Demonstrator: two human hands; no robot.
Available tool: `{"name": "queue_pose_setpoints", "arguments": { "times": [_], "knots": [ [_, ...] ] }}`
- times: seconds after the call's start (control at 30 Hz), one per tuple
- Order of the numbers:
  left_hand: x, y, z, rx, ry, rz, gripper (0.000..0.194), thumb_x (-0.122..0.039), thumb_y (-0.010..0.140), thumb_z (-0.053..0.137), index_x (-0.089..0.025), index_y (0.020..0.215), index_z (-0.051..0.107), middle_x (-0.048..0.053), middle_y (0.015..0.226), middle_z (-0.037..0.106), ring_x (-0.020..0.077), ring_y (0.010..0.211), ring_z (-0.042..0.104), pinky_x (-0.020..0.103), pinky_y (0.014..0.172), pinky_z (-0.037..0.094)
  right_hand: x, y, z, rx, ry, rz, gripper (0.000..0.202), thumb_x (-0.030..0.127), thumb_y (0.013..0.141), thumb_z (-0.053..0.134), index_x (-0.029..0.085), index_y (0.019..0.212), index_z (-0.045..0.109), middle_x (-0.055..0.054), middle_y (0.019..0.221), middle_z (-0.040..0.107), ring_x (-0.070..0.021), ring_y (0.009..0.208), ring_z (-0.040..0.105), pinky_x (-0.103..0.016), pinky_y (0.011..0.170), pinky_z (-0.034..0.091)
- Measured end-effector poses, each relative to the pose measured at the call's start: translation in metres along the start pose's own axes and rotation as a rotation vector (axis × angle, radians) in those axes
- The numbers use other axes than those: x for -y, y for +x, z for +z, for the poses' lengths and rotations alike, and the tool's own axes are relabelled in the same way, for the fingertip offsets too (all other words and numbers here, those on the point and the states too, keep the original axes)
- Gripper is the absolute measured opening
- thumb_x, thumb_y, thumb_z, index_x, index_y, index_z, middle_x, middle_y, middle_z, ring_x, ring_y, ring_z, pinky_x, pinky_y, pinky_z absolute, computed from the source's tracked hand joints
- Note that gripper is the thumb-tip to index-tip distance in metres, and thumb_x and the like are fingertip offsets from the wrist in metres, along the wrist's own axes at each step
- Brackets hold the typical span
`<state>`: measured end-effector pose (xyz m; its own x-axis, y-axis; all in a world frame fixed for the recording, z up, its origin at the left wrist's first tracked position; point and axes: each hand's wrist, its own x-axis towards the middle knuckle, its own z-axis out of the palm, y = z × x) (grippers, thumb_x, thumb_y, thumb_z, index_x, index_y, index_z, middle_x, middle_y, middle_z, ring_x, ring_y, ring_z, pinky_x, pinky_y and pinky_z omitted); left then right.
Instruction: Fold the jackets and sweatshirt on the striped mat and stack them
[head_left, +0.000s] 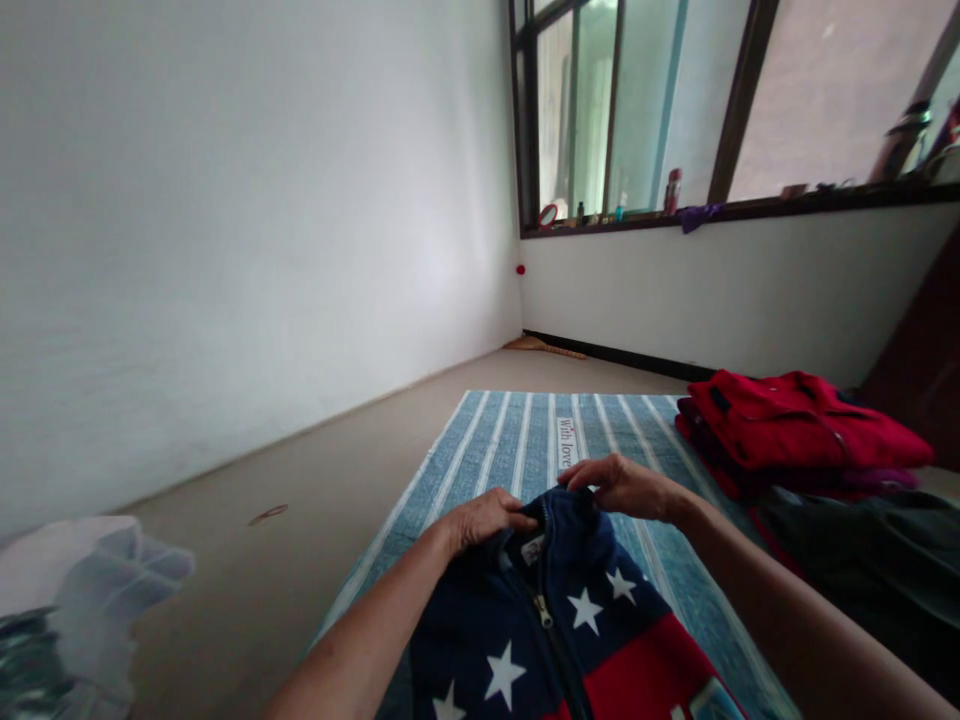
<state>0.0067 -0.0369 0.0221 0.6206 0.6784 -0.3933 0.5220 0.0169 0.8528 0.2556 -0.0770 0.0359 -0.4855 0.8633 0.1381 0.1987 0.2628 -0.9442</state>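
Observation:
A navy and red zip jacket (559,620) with white stars lies on a blue and white striped cloth (480,450), its collar pointing away from me. My left hand (487,517) grips the left side of the collar, with the thumb near the inner label. On the right side of the collar, my right hand (611,484) pinches the navy fabric between thumb and fingers. The zipper pull hangs a little below the neck opening, and the lower part of the jacket runs out of view.
Folded red clothes (802,420) are stacked at the right, with a dark garment (877,560) in front. A whitish plastic bag (105,600) sits at lower left. Bottles and small items stand on the windowsill (630,224). A thin loop (268,514) lies on the floor.

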Motion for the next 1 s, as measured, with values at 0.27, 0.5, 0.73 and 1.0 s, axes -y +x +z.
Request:
{"name": "queue_pose_setpoints", "arguments": {
  "times": [0.27, 0.5, 0.73, 1.0],
  "knots": [
    [0.006, 0.003, 0.002, -0.007, -0.029, 0.010, 0.028, -0.041, 0.060, 0.069, -0.013, 0.064, 0.067, 0.003, 0.062, 0.064, 0.0142, 0.054, 0.053, 0.026, 0.053, 0.041, -0.017, 0.003, 0.016, -0.158, -0.238, -0.083, 0.028, 0.002, 0.057, 0.055, 0.018, 0.074, 0.071, -0.002, 0.092, 0.069, -0.0159, 0.080, 0.061, -0.025, 0.071, 0.046],
    [-0.013, 0.004, 0.003, -0.094, 0.109, 0.183, 0.019, -0.024, 0.059, 0.069, -0.016, 0.076, 0.066, -0.004, 0.066, 0.060, 0.0134, 0.065, 0.051, 0.022, 0.059, 0.038, -0.033, 0.006, 0.031, -0.367, -0.234, -0.052, 0.015, 0.018, 0.070, 0.057, 0.017, 0.081, 0.068, 0.000, 0.072, 0.066, -0.0126, 0.060, 0.058, -0.022, 0.057, 0.044],
    [-0.026, 0.008, 0.013, -0.061, 0.139, 0.290, 0.010, -0.020, 0.063, 0.063, -0.013, 0.070, 0.066, -0.002, 0.067, 0.060, 0.0138, 0.068, 0.050, 0.022, 0.063, 0.039, -0.036, 0.004, 0.037, -0.465, -0.244, -0.094, 0.006, 0.020, 0.070, 0.055, 0.018, 0.072, 0.061, 0.001, 0.067, 0.061, -0.0129, 0.063, 0.056, -0.022, 0.059, 0.041],
    [-0.017, 0.017, 0.012, 0.018, 0.009, 0.220, 0.011, -0.024, 0.062, 0.067, -0.014, 0.066, 0.067, -0.002, 0.062, 0.062, 0.0140, 0.062, 0.055, 0.024, 0.063, 0.044, -0.044, -0.001, 0.038, -0.527, -0.232, -0.094, 0.012, 0.021, 0.072, 0.051, 0.019, 0.062, 0.046, 0.005, 0.055, 0.042, -0.0091, 0.053, 0.039, -0.020, 0.049, 0.030]
  ]
}}
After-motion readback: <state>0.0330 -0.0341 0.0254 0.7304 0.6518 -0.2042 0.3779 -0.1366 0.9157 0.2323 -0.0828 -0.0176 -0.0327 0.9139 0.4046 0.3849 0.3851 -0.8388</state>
